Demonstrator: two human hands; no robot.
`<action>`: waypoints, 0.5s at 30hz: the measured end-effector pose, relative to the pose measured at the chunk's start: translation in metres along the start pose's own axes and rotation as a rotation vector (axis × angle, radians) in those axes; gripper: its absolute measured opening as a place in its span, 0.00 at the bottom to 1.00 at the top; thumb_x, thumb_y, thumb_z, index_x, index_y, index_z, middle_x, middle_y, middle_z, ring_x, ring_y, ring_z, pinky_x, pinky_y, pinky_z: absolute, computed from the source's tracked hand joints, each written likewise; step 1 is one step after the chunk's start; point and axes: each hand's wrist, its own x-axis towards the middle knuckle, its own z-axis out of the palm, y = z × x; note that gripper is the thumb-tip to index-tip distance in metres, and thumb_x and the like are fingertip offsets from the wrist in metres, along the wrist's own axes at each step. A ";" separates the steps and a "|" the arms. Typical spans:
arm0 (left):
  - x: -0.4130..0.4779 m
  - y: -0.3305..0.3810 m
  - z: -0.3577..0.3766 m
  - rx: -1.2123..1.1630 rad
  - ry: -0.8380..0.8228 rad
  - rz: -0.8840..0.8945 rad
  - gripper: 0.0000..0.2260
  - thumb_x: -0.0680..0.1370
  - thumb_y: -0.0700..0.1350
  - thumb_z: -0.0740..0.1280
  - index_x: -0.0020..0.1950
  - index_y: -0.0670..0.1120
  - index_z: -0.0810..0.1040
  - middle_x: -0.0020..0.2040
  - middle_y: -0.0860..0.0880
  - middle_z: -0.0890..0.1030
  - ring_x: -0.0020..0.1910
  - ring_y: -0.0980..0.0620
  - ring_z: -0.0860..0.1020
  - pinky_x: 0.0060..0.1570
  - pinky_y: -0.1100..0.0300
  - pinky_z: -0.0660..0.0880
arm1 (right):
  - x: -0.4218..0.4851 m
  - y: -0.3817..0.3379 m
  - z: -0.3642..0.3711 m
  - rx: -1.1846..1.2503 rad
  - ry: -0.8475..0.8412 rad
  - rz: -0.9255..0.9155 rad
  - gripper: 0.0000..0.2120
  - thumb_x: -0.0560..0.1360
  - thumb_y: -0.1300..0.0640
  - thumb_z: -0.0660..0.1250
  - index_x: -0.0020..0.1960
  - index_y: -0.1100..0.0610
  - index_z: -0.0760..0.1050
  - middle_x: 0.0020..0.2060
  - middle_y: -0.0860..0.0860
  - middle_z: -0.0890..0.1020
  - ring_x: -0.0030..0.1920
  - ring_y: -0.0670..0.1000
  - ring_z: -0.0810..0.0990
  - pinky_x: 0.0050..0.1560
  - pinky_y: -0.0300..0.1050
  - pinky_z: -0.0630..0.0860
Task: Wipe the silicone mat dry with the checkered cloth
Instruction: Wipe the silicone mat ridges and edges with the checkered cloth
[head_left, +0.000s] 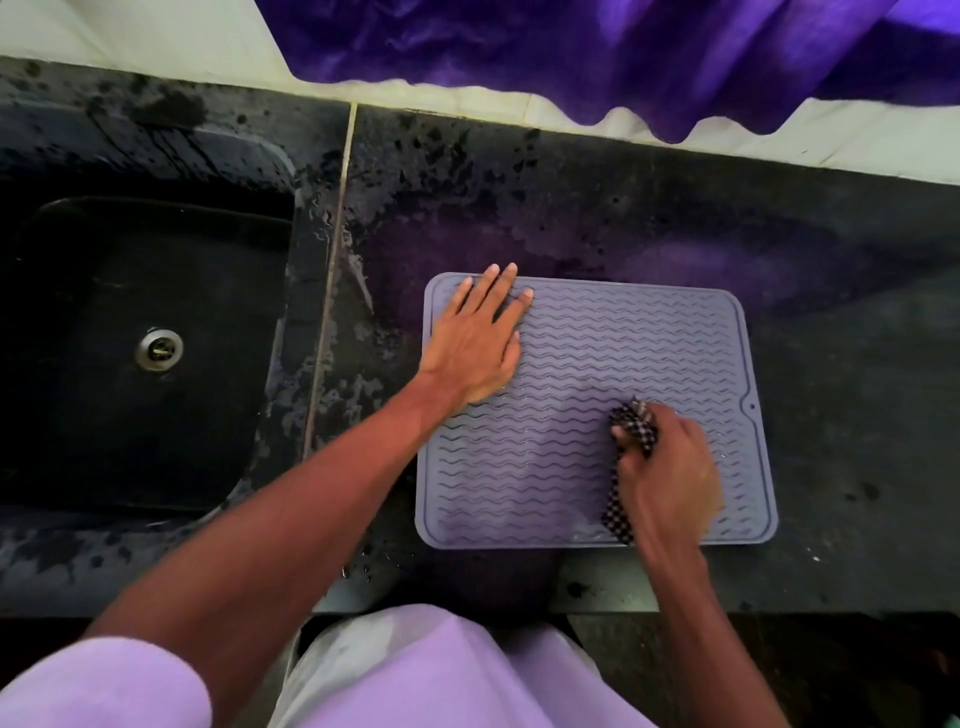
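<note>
A grey silicone mat (623, 353) with wavy ridges lies flat on the dark stone counter. My left hand (478, 338) rests flat on the mat's far left corner, fingers spread, holding nothing. My right hand (670, 478) is closed around a bunched black-and-white checkered cloth (631, 431), pressing it onto the near right part of the mat. A tail of the cloth hangs out below the hand toward the mat's near edge. Most of the cloth is hidden inside the fist.
A black sink (145, 353) with a metal drain (158, 349) sits to the left, past a seam in the counter (332, 270). Water spots mark the counter around it. A purple curtain (623, 52) hangs over the back wall. The counter's front edge is near my body.
</note>
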 end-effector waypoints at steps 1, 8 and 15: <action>0.000 0.007 0.001 -0.015 0.003 -0.042 0.33 0.80 0.55 0.39 0.83 0.47 0.57 0.84 0.43 0.51 0.83 0.45 0.49 0.81 0.47 0.44 | -0.005 -0.011 0.001 0.026 -0.015 -0.045 0.17 0.72 0.58 0.70 0.61 0.53 0.77 0.53 0.53 0.79 0.44 0.51 0.75 0.44 0.41 0.65; 0.000 0.012 0.008 -0.037 0.072 -0.078 0.29 0.82 0.56 0.46 0.81 0.47 0.63 0.83 0.44 0.56 0.83 0.44 0.53 0.81 0.44 0.49 | -0.041 -0.060 0.031 -0.014 -0.211 -0.226 0.21 0.69 0.56 0.69 0.61 0.47 0.72 0.55 0.48 0.77 0.44 0.59 0.82 0.41 0.53 0.77; 0.001 0.011 0.011 -0.047 0.118 -0.074 0.27 0.83 0.56 0.49 0.80 0.47 0.65 0.83 0.44 0.58 0.82 0.45 0.54 0.80 0.45 0.51 | -0.014 -0.029 0.021 -0.064 -0.175 -0.119 0.16 0.71 0.49 0.69 0.59 0.47 0.75 0.54 0.48 0.78 0.45 0.61 0.82 0.41 0.53 0.77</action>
